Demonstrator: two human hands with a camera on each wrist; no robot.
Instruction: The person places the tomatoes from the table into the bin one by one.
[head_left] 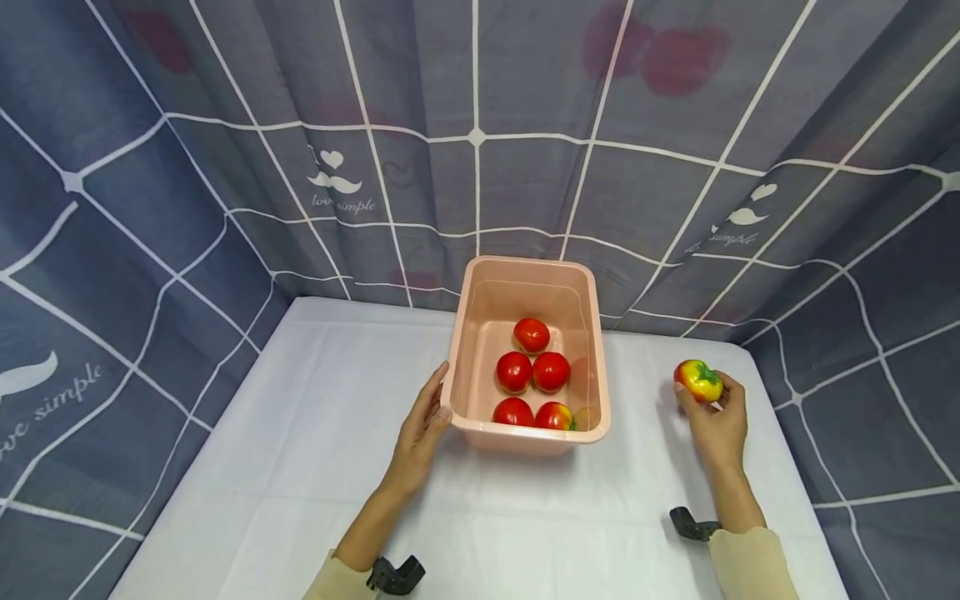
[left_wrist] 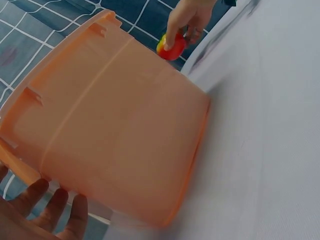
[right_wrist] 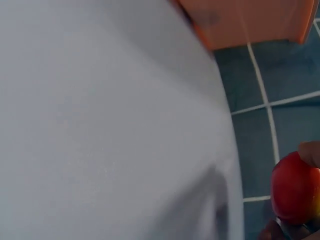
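Observation:
A pink plastic tub (head_left: 528, 440) stands on the white table. Inside it lie several round red tomatoes (head_left: 514, 372) and one red-and-yellow fruit (head_left: 555, 416) near its front wall. My left hand (head_left: 415, 442) holds the tub at its left front corner, thumb at the rim and fingers along the left side; those fingers (left_wrist: 52, 205) also show against the tub in the left wrist view. To the right of the tub, my right hand (head_left: 717, 425) pinches a red-and-yellow fruit with a green leafy top (head_left: 699, 382) between thumb and fingers, above the table.
A white cloth (head_left: 315, 400) covers the table. Grey-blue curtains with white grid lines (head_left: 420, 192) hang behind it and along both sides, and the tub's back is close to the rear curtain. Dark wrist mounts (head_left: 396, 575) stick out at both cuffs.

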